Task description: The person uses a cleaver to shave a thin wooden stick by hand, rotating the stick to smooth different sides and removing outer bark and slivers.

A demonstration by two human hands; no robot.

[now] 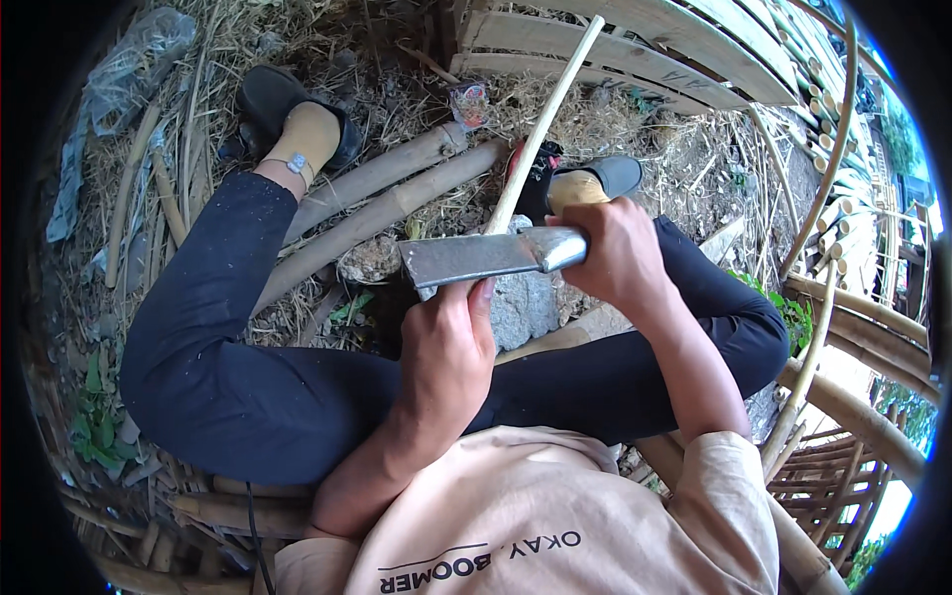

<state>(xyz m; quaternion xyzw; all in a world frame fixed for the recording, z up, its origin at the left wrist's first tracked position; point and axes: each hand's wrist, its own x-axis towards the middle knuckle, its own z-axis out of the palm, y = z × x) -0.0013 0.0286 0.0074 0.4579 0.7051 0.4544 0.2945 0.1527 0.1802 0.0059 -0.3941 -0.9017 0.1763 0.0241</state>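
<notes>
My right hand (623,256) is wrapped round the metal handle of a broad-bladed knife (466,260). Its blade points left and crosses in front of a long pale bamboo strip (548,114), which slants up and away to the right. Just below the blade, my left hand (444,347) is closed with the thumb up, gripping the strip's near end. The blade hides that end and part of the left fingers. Under the knife, between my legs, sits a grey stone (526,305).
Two bamboo poles (382,210) lie on straw-covered ground. A wooden slatted crate (615,55) stands at the far side, with stacked bamboo (838,223) at right. Clear plastic (139,69) lies far left. A red and black object (540,169) is near my right foot.
</notes>
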